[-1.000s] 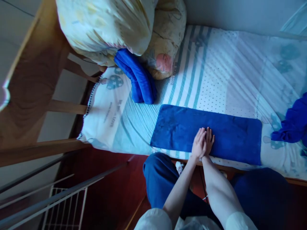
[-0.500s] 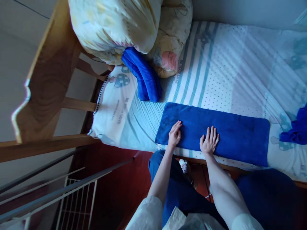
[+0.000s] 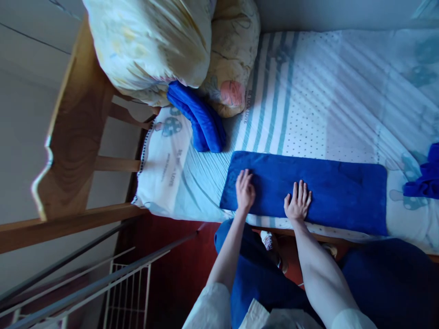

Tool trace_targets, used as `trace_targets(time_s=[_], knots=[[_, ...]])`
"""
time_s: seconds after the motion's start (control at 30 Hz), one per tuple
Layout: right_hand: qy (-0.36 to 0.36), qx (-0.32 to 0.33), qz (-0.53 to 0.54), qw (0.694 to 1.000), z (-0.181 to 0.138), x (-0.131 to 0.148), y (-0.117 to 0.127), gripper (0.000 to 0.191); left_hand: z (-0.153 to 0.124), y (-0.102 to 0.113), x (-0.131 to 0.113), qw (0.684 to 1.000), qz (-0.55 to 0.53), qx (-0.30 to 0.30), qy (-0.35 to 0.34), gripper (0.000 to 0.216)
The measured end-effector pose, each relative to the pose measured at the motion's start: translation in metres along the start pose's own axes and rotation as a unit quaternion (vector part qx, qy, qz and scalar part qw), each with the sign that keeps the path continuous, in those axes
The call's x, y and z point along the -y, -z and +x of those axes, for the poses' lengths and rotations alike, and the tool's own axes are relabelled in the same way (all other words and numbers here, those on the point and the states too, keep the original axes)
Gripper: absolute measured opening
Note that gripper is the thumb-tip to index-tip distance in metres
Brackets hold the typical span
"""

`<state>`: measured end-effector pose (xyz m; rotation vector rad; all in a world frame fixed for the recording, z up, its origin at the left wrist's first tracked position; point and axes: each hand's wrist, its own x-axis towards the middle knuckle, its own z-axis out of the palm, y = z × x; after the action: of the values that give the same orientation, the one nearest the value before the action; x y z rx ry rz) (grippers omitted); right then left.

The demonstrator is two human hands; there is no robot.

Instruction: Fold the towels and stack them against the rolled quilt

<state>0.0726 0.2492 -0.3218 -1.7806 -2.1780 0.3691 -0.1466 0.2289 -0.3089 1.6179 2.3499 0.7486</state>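
A flat blue towel [image 3: 336, 194] lies spread along the near edge of the bed [image 3: 308, 128], its long side roughly following that edge. The step in hand looks like smoothing it out: the surface seems mostly even, with faint creases towards the left end.

The right hand [image 3: 297, 200] rests palm down near the middle of the towel, fingers spread and gripping nothing. The left hand [image 3: 245, 189] is over the left part, fingers loosely bent and slightly blurred, with nothing visible in its grasp; whether its fingertips press on the cloth, I cannot tell.

Further smoothing would call for steady, light pressure from the left hand while the right palm keeps the towel from sliding.

Farther left, a folded blue bundle [image 3: 202, 121] lies against the pile of bedding [image 3: 154, 45]. At the right edge of the view sits a crumpled blue cloth [image 3: 425, 180], apart from the towel.
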Motion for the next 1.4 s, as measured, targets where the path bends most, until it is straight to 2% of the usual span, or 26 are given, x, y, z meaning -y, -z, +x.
trace_targets(time_s=[0.07,0.13,0.2,0.27,0.33,0.53,0.63,0.8,0.9,0.97,1.03,1.13,1.23,1.3,1.4], knots=[[0.001,0.0,-0.001,1.0,-0.001,-0.001,-0.001,0.061,-0.004,-0.02,-0.035,0.991,-0.033,0.075,-0.109,0.052],[0.003,0.001,-0.004,1.0,-0.001,-0.002,-0.003,0.06,-0.007,-0.041,-0.066,0.97,-0.065,0.144,-0.185,0.056],[0.007,0.004,-0.007,1.0,-0.002,-0.003,-0.004,0.06,-0.005,-0.058,-0.086,0.959,-0.078,0.175,-0.21,0.059],[0.007,0.005,-0.008,1.0,-0.002,-0.003,-0.004,0.06,0.002,-0.064,-0.089,0.961,-0.071,0.174,-0.205,0.059],[0.004,0.001,-0.005,1.0,-0.002,-0.002,-0.003,0.062,0.014,-0.06,-0.078,0.969,-0.05,0.157,-0.184,0.058],[0.001,-0.009,-0.006,1.0,-0.001,0.001,-0.001,0.062,0.056,-0.023,-0.016,0.991,0.021,0.105,-0.083,0.057],[0.006,-0.012,-0.003,1.0,-0.001,0.0,0.0,0.063,0.07,-0.011,0.007,0.996,0.042,0.073,-0.024,0.057],[0.002,-0.007,0.001,1.0,0.0,0.001,0.001,0.063,0.088,-0.005,0.029,0.997,0.051,0.043,0.036,0.059],[-0.006,-0.002,0.002,1.0,0.0,0.002,0.001,0.062,0.092,-0.005,0.028,0.996,0.058,0.028,0.061,0.059],[-0.009,-0.002,0.002,1.0,0.0,0.003,0.001,0.061,0.083,-0.01,0.015,0.995,0.068,0.013,0.073,0.059],[-0.008,-0.004,0.0,1.0,0.0,0.003,0.002,0.06,0.062,-0.019,-0.008,0.996,0.067,0.016,0.055,0.059],[-0.004,-0.007,-0.005,1.0,-0.001,0.003,0.003,0.058,0.012,-0.037,-0.049,0.997,0.036,0.063,-0.021,0.057],[-0.002,0.0,-0.007,1.0,-0.001,0.003,0.004,0.058,-0.033,-0.052,-0.079,0.998,0.03,0.06,-0.021,0.058],[-0.004,0.009,-0.009,1.0,-0.001,0.002,0.004,0.058,-0.047,-0.057,-0.087,0.998,0.036,0.052,-0.003,0.06],[-0.009,0.022,-0.013,1.0,-0.001,0.003,0.004,0.058,-0.049,-0.058,-0.088,0.999,0.031,0.044,0.004,0.061]])
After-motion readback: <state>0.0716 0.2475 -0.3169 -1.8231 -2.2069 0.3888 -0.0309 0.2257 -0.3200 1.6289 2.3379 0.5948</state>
